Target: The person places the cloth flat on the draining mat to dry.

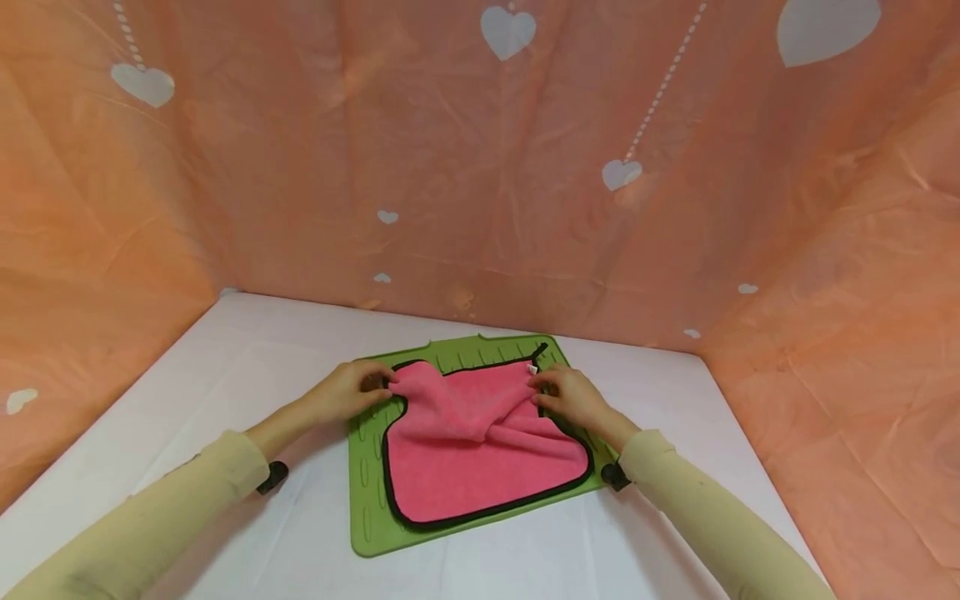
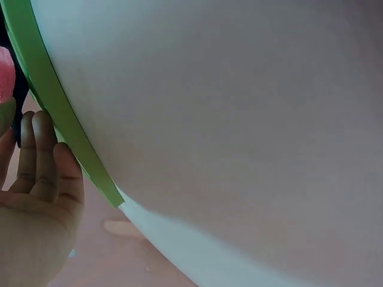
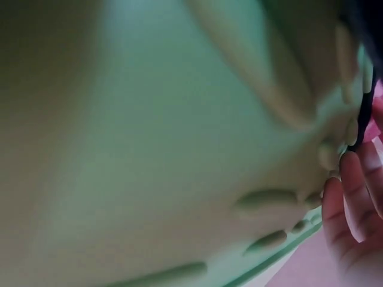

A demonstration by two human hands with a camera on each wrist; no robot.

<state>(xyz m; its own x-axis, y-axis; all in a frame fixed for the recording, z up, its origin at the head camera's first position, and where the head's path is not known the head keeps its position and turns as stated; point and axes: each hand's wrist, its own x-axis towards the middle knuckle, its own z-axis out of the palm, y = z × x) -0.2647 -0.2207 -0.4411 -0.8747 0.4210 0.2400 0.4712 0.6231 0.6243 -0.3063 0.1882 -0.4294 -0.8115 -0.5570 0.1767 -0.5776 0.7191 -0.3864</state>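
Observation:
A pink cloth [image 1: 465, 475] with a black border lies rumpled, its upper part folded over in creases. It rests on a green ridged mat [image 1: 367, 533]. At the cloth's upper left edge, my left hand [image 1: 352, 387] pinches the fabric between thumb and fingers. My right hand [image 1: 573, 398] pinches its right edge, just below a small white tag. In the left wrist view, the left fingers [image 2: 45, 152] are beside the mat's green rim, with a bit of pink cloth [image 2: 6, 75] at the thumb. The right wrist view shows the right fingers [image 3: 353, 197] at the black border; the thumb is mostly out of frame.
The mat lies on a white table [image 1: 300, 533]. Orange sheets [image 1: 465, 167] with white hearts hang behind and on both sides. Black straps [image 1: 273, 477] show at both wrists, below the sleeves. A black loop [image 1: 542, 350] sticks out from the cloth's upper right corner.

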